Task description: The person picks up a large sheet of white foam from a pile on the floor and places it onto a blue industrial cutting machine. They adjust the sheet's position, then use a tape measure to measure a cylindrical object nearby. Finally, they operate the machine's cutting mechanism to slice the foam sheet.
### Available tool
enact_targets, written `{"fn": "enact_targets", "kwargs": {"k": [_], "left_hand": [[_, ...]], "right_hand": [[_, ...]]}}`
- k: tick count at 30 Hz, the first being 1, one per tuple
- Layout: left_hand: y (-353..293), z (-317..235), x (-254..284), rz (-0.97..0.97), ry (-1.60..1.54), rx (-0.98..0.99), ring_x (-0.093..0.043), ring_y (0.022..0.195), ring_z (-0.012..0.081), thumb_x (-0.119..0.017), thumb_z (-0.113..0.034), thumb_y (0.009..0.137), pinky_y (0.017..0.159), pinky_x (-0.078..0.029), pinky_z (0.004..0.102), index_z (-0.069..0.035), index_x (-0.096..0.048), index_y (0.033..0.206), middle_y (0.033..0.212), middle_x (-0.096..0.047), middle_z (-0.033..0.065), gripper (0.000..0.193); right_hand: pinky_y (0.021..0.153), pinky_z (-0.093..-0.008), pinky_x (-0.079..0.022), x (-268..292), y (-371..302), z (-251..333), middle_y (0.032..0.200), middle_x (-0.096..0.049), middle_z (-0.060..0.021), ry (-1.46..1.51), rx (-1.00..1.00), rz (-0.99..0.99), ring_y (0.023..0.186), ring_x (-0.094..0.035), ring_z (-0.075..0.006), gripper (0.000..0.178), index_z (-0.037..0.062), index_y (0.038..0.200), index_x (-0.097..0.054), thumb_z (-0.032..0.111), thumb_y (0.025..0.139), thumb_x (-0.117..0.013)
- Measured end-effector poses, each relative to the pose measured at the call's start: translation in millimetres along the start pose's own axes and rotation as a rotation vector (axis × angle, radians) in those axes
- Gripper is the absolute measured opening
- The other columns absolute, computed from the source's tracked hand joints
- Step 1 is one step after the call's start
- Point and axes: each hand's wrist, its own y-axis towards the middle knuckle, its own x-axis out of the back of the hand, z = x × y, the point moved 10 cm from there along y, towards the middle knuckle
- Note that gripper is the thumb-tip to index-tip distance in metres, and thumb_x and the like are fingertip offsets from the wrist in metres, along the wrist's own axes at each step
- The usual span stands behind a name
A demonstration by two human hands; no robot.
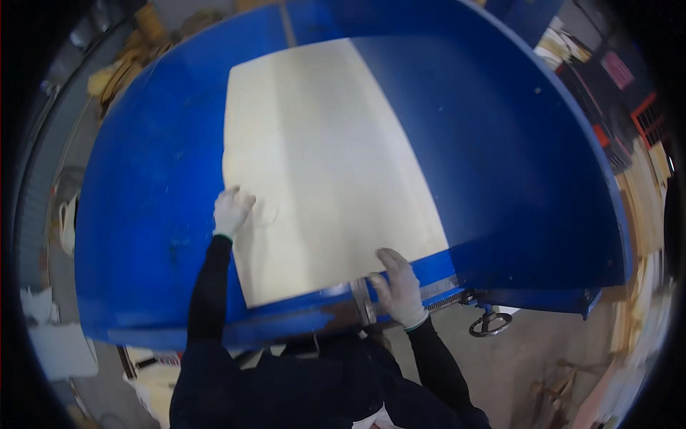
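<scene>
A large pale sheet (321, 157), cream with a greyer band along its length, lies flat on a wide blue table (529, 179). My left hand (232, 212), in a light glove with a green cuff edge, is at the sheet's left edge, fingers a little bent and thumb apart. Whether it presses or only touches the edge is unclear. Over the near edge is my right hand (400, 289), gloved the same way, with thumb and fingers spread. Its fingertips reach the sheet's near right part, and nothing is seen held in it.
Along the table's near edge runs a metal strip (437, 288) with a bracket (363, 302). A handwheel (490, 324) sits below at the right. Planks (647, 207) are stacked at the far right. Wood pieces (125, 75) lie beyond the left side.
</scene>
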Motion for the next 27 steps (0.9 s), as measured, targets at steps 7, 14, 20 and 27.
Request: {"fn": "enact_targets", "kwargs": {"k": [7, 14, 20, 27], "left_hand": [[-154.7, -23.5, 237.9, -0.46, -0.226, 0.089, -0.066, 0.095, 0.0265, -0.072, -0.028, 0.088, 0.086, -0.051, 0.0351, 0.001, -0.069, 0.1, 0.102, -0.069, 0.0153, 0.032], [-434.3, 124.4, 323.7, -0.892, -0.152, 0.642, -0.063, 0.084, 0.0211, -0.066, -0.021, 0.091, 0.082, -0.05, 0.0333, 0.003, -0.066, 0.103, 0.094, -0.068, 0.015, 0.027], [-456.5, 176.7, 239.0, -0.721, -0.103, 0.71, -0.065, 0.084, 0.0228, -0.067, -0.024, 0.091, 0.082, -0.05, 0.0373, -0.001, -0.066, 0.1, 0.093, -0.069, 0.0157, 0.024], [-352.3, -103.4, 118.5, 0.092, -0.524, -0.267, -0.037, 0.047, 0.0262, -0.062, -0.01, 0.09, 0.048, -0.032, 0.0409, -0.004, -0.045, 0.059, 0.054, -0.035, 0.0136, 0.036]], "right_hand": [[0.086, -0.0466, -0.046, -79.0, -24.7, 87.9, 0.103, -0.065, -0.0176, -0.169, 0.236, 0.32, 0.097, -0.06, -0.0375, 0.048, 0.002, 0.117, -0.061, 0.039, 0.088, -0.068], [0.077, -0.0448, -0.047, -93.4, -49.2, 110.8, 0.091, -0.066, -0.0138, -0.271, 0.347, 0.225, 0.086, -0.062, -0.0339, 0.036, 0.0052, 0.104, -0.065, 0.037, 0.088, -0.068], [0.072, -0.0451, -0.049, -99.0, -38.9, 116.1, 0.083, -0.067, -0.0142, -0.262, 0.326, 0.166, 0.078, -0.063, -0.034, 0.026, 0.0069, 0.095, -0.07, 0.032, 0.089, -0.067], [0.087, -0.049, -0.047, -99.6, -35.1, 113.8, 0.093, -0.065, -0.0079, -0.509, 0.318, 0.239, 0.096, -0.061, -0.0272, 0.016, 0.0126, 0.081, -0.069, 0.028, 0.081, -0.064]]}}
